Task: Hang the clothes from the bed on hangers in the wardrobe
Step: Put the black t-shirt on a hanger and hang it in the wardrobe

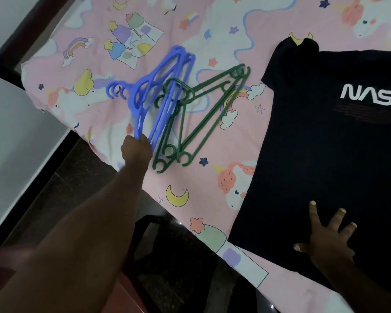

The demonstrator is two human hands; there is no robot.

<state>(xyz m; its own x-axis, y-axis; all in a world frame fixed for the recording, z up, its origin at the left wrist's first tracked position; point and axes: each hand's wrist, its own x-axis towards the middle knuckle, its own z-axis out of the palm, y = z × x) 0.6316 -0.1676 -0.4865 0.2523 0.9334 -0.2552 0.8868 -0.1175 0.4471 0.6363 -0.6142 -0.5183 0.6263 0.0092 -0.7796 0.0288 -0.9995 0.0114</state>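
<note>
Pink sheet printed with unicorns, moons, stars and rainbows, filling most of the view, under the shirt and stretching out to its left. Dark shirt with white NASA lettering, laid flat on the sheet at the right, hem toward the sheet's near edge, one short sleeve jutting out on its left side, its far right part cut off by the frame. Dark floor past the sheet's edge, well left of the shirt and lower, with a pale panel further left still. Green hangers, several in a loose overlapping pile on the sheet, near the shirt's left side and not touching it. Blue hangers, also a bunch, overlapping the green ones on the side away from the shirt, hooks pointing away from it. Left hand, well left of the shirt at the end of a bare arm, fingers curled round the near end of a blue hanger by the sheet's edge. Right hand laid flat on the shirt's lower part near the hem, fingers straight and spread, gripping nothing.
</note>
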